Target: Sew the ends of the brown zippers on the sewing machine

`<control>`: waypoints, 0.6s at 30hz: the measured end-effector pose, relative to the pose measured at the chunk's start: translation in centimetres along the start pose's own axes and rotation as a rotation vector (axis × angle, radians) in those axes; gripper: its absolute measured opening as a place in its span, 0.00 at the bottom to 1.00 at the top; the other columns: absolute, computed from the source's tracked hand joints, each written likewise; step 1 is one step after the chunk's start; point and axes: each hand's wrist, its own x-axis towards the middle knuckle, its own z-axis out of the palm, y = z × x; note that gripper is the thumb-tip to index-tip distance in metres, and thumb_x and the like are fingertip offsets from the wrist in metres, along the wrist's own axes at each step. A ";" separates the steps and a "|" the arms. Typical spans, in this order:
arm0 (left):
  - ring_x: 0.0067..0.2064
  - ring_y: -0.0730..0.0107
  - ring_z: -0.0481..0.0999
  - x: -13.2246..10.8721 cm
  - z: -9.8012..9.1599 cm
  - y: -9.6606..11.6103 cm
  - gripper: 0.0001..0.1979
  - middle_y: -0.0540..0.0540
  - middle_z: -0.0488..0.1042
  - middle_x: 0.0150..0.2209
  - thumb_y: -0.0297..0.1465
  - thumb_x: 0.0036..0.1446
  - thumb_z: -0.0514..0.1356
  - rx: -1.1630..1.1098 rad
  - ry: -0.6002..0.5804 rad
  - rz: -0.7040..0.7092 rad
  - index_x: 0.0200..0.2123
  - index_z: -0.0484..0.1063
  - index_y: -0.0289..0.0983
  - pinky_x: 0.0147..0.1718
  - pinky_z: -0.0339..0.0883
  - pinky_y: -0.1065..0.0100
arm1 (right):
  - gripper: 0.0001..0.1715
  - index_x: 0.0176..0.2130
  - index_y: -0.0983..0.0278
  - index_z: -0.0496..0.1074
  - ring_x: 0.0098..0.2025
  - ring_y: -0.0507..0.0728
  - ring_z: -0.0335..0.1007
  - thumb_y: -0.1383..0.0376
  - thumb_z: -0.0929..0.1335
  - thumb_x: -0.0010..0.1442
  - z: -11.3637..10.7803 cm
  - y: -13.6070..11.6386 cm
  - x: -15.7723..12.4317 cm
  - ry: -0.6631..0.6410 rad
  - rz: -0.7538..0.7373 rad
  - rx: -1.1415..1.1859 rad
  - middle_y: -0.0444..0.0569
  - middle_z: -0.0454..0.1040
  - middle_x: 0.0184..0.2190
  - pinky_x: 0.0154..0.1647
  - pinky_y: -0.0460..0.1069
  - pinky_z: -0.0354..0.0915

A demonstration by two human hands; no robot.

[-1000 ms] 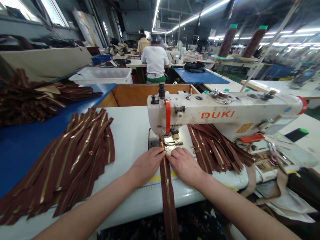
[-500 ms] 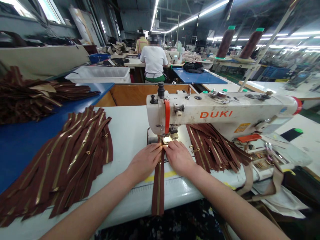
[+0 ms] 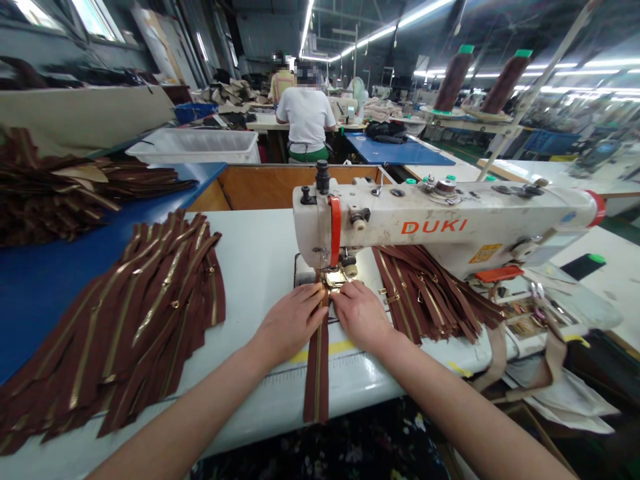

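A brown zipper (image 3: pixel 317 380) with gold teeth runs from under the sewing machine's (image 3: pixel 380 217) presser foot toward me, its near end hanging over the table edge. My left hand (image 3: pixel 290 320) has its thumb and fingers closed on the zipper just in front of the foot. Close by on the right, my right hand (image 3: pixel 361 313) is curled in a pinch beside the gold metal guide (image 3: pixel 336 279). Whatever its fingertips hold is hidden. The needle area is partly covered by the fingers.
Brown zippers lie in a large fanned pile (image 3: pixel 145 313) on the left. Another zipper bunch (image 3: pixel 425 293) rests under the machine arm. A tray of small tools (image 3: pixel 535 313) sits at the right, and thread cones (image 3: pixel 453 80) stand behind. A person in white (image 3: pixel 305 117) sits ahead.
The zipper's near end has shifted slightly away from me, toward the machine. My right fingertips have moved a little right, and my left thumb shows lower on the zipper.
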 end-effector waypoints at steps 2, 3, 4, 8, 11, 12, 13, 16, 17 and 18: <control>0.52 0.60 0.71 0.1 0.0 0.1 0.16 0.39 0.74 0.49 0.34 0.65 0.49 -0.010 0.001 -0.030 0.47 0.70 0.32 0.52 0.67 0.56 | 0.09 0.37 0.65 0.72 0.40 0.58 0.62 0.69 0.62 0.63 0.0 0.0 0.0 0.002 -0.002 0.008 0.50 0.70 0.34 0.41 0.51 0.60; 0.52 0.59 0.72 0.0 0.0 0.1 0.16 0.39 0.74 0.49 0.35 0.64 0.50 -0.012 0.001 -0.043 0.47 0.70 0.32 0.52 0.67 0.56 | 0.09 0.37 0.65 0.72 0.40 0.58 0.62 0.69 0.63 0.63 0.1 0.0 0.0 0.005 -0.004 0.012 0.50 0.70 0.34 0.41 0.51 0.60; 0.52 0.59 0.72 -0.2 -0.2 0.2 0.15 0.39 0.74 0.49 0.35 0.64 0.51 -0.013 -0.002 -0.054 0.47 0.70 0.33 0.53 0.67 0.56 | 0.08 0.37 0.65 0.73 0.40 0.58 0.62 0.70 0.63 0.63 0.1 0.1 0.0 0.009 -0.006 0.016 0.50 0.70 0.34 0.41 0.51 0.60; 0.52 0.57 0.72 -2.4 -1.5 1.3 0.17 0.38 0.74 0.50 0.36 0.59 0.56 -0.019 -0.044 -0.093 0.48 0.70 0.32 0.52 0.67 0.55 | 0.09 0.37 0.65 0.73 0.40 0.58 0.62 0.71 0.63 0.62 0.3 0.1 -0.2 0.036 -0.005 0.031 0.50 0.70 0.33 0.41 0.50 0.60; 0.53 0.54 0.71 -5.0 -3.2 3.0 0.21 0.36 0.72 0.52 0.35 0.55 0.60 -0.025 -0.082 -0.126 0.51 0.69 0.31 0.52 0.67 0.53 | 0.10 0.37 0.64 0.74 0.39 0.58 0.62 0.72 0.63 0.62 0.6 0.1 -0.4 0.046 -0.005 0.046 0.50 0.70 0.32 0.40 0.50 0.60; 0.53 0.54 0.70 -5.8 -3.7 3.7 0.22 0.36 0.72 0.53 0.34 0.54 0.60 -0.029 -0.092 -0.145 0.51 0.69 0.31 0.52 0.67 0.53 | 0.10 0.37 0.64 0.74 0.39 0.58 0.62 0.72 0.63 0.62 0.7 0.1 -0.5 0.050 -0.011 0.055 0.50 0.70 0.32 0.40 0.50 0.60; 0.52 0.54 0.71 -6.5 -4.1 4.3 0.21 0.37 0.72 0.52 0.31 0.54 0.59 -0.036 -0.097 -0.171 0.51 0.69 0.32 0.52 0.67 0.53 | 0.10 0.37 0.64 0.74 0.39 0.58 0.62 0.72 0.63 0.62 0.9 0.1 -0.6 0.059 -0.019 0.065 0.50 0.70 0.32 0.40 0.50 0.60; 0.49 0.58 0.73 -7.5 -4.7 5.5 0.20 0.39 0.74 0.49 0.22 0.52 0.53 -0.069 -0.099 -0.247 0.50 0.70 0.33 0.51 0.66 0.56 | 0.11 0.37 0.64 0.74 0.40 0.59 0.63 0.72 0.63 0.61 1.1 0.2 -0.6 0.092 -0.042 0.093 0.51 0.71 0.33 0.41 0.51 0.60; 0.48 0.59 0.73 -7.5 -4.9 5.4 0.21 0.40 0.75 0.47 0.20 0.51 0.51 -0.086 -0.094 -0.276 0.48 0.72 0.34 0.51 0.67 0.58 | 0.11 0.37 0.64 0.75 0.40 0.59 0.63 0.73 0.63 0.61 1.2 0.2 -0.5 0.099 -0.045 0.098 0.51 0.71 0.33 0.41 0.51 0.61; 0.47 0.61 0.74 -7.5 -5.1 4.9 0.22 0.41 0.76 0.45 0.19 0.49 0.50 -0.111 -0.089 -0.320 0.46 0.73 0.35 0.50 0.67 0.59 | 0.11 0.37 0.64 0.75 0.40 0.59 0.63 0.73 0.63 0.61 1.1 0.1 -0.5 0.104 -0.045 0.099 0.51 0.71 0.33 0.41 0.51 0.61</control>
